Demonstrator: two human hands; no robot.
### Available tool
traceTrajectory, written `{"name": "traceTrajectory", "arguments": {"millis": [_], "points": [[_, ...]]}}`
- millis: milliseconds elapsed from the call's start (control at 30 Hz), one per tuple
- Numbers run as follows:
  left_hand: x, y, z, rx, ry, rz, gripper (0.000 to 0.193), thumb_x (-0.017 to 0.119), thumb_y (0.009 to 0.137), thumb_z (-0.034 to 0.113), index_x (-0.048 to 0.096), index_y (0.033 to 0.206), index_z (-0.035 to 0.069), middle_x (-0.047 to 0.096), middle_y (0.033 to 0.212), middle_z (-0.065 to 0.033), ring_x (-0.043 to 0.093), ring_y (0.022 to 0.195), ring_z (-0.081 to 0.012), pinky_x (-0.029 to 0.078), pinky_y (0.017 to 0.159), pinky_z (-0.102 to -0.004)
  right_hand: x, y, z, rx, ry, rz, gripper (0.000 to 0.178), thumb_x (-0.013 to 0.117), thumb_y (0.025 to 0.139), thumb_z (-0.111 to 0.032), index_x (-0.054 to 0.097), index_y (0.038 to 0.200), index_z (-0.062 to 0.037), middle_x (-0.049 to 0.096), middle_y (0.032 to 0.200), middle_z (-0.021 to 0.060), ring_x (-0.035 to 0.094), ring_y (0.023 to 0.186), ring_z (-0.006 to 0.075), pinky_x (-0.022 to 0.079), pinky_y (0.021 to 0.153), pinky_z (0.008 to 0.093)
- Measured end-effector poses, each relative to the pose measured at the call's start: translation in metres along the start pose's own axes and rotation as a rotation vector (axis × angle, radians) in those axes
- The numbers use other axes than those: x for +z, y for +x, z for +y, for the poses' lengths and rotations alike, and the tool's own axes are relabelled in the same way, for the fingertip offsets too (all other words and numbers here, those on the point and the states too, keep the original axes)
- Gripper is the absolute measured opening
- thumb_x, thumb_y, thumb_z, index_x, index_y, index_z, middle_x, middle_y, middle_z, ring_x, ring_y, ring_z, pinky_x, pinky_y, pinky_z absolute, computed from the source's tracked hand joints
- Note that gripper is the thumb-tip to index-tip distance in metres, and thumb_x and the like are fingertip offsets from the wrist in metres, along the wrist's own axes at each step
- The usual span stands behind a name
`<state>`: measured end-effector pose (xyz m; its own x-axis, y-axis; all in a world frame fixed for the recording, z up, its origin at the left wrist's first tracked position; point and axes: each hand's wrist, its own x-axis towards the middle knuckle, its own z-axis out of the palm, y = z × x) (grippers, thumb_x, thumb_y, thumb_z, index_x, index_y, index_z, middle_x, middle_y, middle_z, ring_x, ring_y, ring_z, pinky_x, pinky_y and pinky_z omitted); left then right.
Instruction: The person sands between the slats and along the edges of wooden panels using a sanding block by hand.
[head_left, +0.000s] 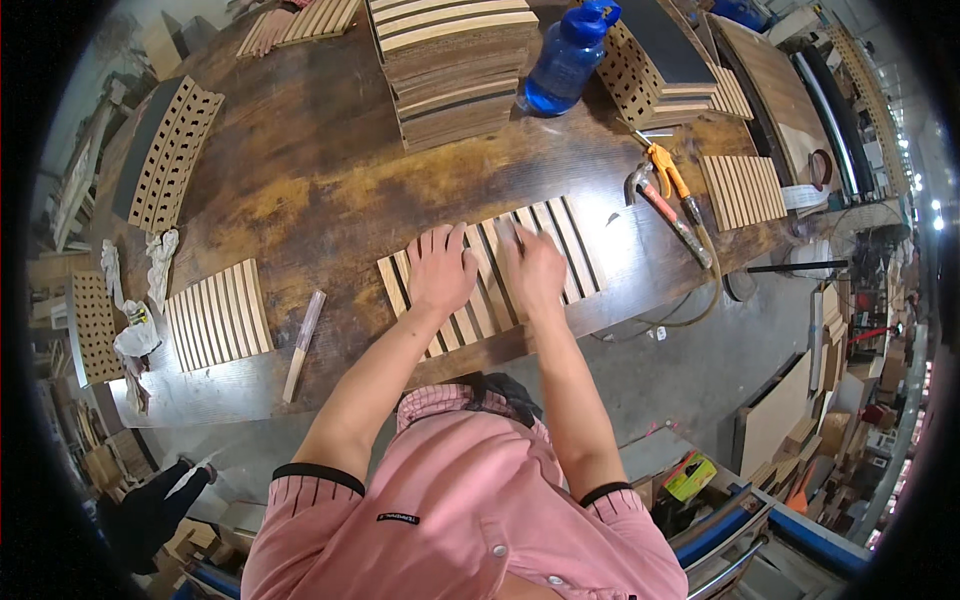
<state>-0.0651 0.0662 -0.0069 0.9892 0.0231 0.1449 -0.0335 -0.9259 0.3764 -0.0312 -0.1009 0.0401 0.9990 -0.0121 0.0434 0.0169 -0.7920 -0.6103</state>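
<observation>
A slatted wood panel [484, 306], pale strips with dark grooves between them, lies in front of me near the table's front edge. My left hand [441, 272] rests flat on its left half, fingers stretched out toward the far side. On the right half sits my right hand [537, 272], its fingers curled and pressed together. Whatever those fingers may hold is too small or hidden to make out. To the left of the panel a narrow wooden stick [304, 345] lies on the tabletop.
A second slatted panel [220, 315] lies left beside crumpled white cloths [160, 268]. Stacked panels [455, 80] and a blue water bottle [565, 62] stand at the back. A hammer [672, 218] and an orange air gun [668, 170] lie right. Another person's hand [268, 33] touches a far panel.
</observation>
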Motion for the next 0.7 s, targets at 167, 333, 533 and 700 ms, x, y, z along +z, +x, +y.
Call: {"name": "traceTrajectory", "arguments": {"millis": [167,333,533,700], "points": [[-0.003,0.007,0.007,0.033,-0.045,-0.003,0.045,0.059,0.1,0.022,0.058,0.142,0.006,0.057,0.133,-0.0143,0.051,0.13,-0.0345,0.035,0.114,-0.0519,0.033,0.042,0.007,-0.12,0.005,0.21,0.03,0.07,0.097,-0.032,0.079,0.117,-0.0116,0.071,0.095,0.02,0.071,0.086,0.0404,0.056,0.076,0.0511],[-0.002,0.001,0.0,-0.029,-0.024,-0.006,0.048,0.057,0.098,0.026,0.058,0.142,0.007,0.06,0.133,-0.0133,0.052,0.129,-0.033,0.035,0.114,-0.0522,-0.019,-0.072,0.032,0.1,-0.078,-0.064,0.035,0.067,0.1,-0.035,0.076,0.129,-0.0197,0.071,0.098,0.0144,0.07,0.092,0.0357,0.049,0.081,0.0532],[-0.006,0.003,0.002,-0.002,-0.046,0.007,0.046,0.059,0.1,0.023,0.057,0.143,0.007,0.058,0.133,-0.0135,0.052,0.129,-0.0335,0.036,0.112,-0.0516,-0.01,-0.033,0.014,0.079,-0.106,-0.05,0.037,0.062,0.103,-0.043,0.077,0.129,-0.0218,0.071,0.095,0.0122,0.069,0.092,0.0331,0.045,0.084,0.0533],[-0.004,0.008,0.007,0.019,-0.063,0.014,0.044,0.06,0.098,0.021,0.06,0.139,0.006,0.06,0.128,-0.0133,0.054,0.125,-0.0328,0.037,0.11,-0.0509,0.029,0.043,0.002,-0.042,-0.082,0.107,0.035,0.061,0.103,-0.043,0.077,0.122,-0.0184,0.072,0.1,0.0129,0.069,0.093,0.035,0.045,0.084,0.0546]]}}
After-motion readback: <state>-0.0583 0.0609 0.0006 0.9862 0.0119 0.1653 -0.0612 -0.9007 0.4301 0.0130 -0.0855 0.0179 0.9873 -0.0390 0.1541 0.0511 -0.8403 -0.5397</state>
